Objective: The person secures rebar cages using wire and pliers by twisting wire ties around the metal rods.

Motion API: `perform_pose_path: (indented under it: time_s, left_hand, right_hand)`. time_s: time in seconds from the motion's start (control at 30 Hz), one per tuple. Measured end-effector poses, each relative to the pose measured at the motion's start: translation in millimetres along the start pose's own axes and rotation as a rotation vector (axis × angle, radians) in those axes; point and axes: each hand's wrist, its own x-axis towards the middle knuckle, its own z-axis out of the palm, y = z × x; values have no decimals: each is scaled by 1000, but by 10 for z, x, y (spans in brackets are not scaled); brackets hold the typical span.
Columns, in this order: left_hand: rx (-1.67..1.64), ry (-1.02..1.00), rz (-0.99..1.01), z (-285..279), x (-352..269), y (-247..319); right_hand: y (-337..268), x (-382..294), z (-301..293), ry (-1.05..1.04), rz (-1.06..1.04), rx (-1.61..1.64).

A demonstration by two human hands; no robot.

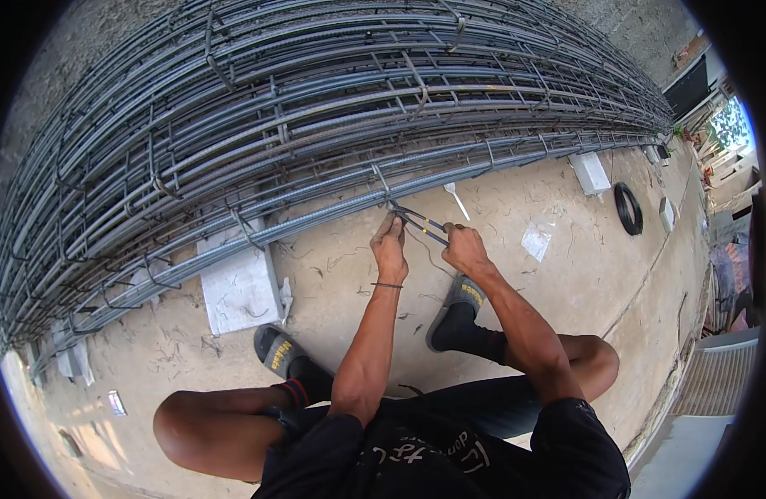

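My right hand (466, 247) grips the handles of end-cutting pincers (425, 226), whose jaws meet the lowest rebar bundle at a stirrup (380, 177). Close to the jaws, the fingers of my left hand (389, 240) are pinched together at thin tie wire. A loose length of wire (428, 249) trails from there down towards my right foot. The steel rebar cages (333, 100) lie stacked across the upper view. What exactly the pincer jaws hold is too small to tell.
White blocks (242, 280) stand under and beside the rebar, another (590, 173) at the right. On the concrete floor lie a white plastic spoon (457, 201), a coil of black wire (628, 209), a clear plastic wrapper (537, 240) and wire scraps. My sandalled feet are below the bars.
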Motion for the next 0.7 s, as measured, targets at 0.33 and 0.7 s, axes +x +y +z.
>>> perform_pose_path:
  time_s: [0.33, 0.7]
  left_hand:
    - [-255, -483, -470, -140, 111, 273]
    - [-460, 64, -306, 524, 346, -103]
  right_hand:
    - [-423, -315, 167, -680, 469, 1569]
    - [8, -80, -650, -398, 54, 630]
